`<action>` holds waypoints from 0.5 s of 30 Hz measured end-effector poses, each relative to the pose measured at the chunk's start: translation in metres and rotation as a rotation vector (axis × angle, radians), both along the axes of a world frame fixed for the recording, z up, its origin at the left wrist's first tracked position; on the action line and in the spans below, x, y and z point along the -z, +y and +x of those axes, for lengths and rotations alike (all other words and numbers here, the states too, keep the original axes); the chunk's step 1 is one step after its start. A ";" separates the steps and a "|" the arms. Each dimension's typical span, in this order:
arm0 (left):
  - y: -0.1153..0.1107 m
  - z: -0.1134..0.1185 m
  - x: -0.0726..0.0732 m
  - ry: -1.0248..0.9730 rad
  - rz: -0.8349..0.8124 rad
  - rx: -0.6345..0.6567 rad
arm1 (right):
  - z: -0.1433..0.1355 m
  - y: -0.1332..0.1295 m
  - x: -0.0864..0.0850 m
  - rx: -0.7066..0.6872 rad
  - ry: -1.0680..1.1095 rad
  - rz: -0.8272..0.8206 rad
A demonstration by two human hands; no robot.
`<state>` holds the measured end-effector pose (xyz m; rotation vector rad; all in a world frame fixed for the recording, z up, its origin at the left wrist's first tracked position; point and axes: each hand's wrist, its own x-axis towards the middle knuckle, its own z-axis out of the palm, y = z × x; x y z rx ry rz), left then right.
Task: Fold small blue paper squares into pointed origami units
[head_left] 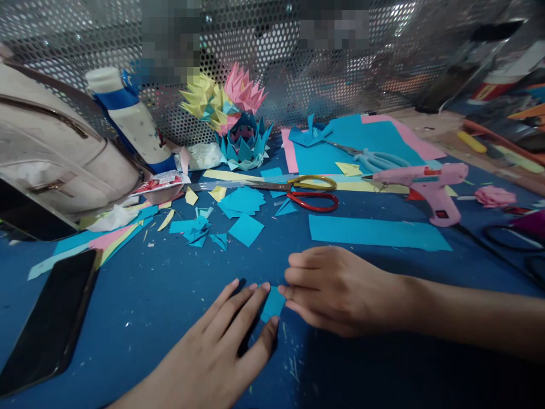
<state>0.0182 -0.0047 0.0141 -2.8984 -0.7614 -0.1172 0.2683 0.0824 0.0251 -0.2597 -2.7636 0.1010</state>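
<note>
A small piece of blue paper [273,303] lies on the table, part of it covered by fingers. My left hand [217,335] is open, with its fingers spread and the fingertips and thumb pressing on the paper's left and lower edges. Curled fingers of my right hand [340,291] pinch the paper at its upper right corner. Beyond the hands are a loose blue paper square [247,229], a pile of blue squares [242,201] and several small folded blue pieces [197,230]. A long blue paper strip [378,233] lies past my right hand.
Red-and-yellow-handled scissors [313,193], a pink glue gun [426,182] with a cord, and blue-handled pliers [377,160] lie farther back. Folded paper flowers [244,142] stand by the perforated metal panel [281,74]. A phone [53,318], bottle [131,119] and bag [55,142] are left.
</note>
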 end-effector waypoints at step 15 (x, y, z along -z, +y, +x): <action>-0.005 -0.001 0.025 -0.069 0.066 -0.066 | -0.006 0.008 0.018 0.212 0.029 -0.472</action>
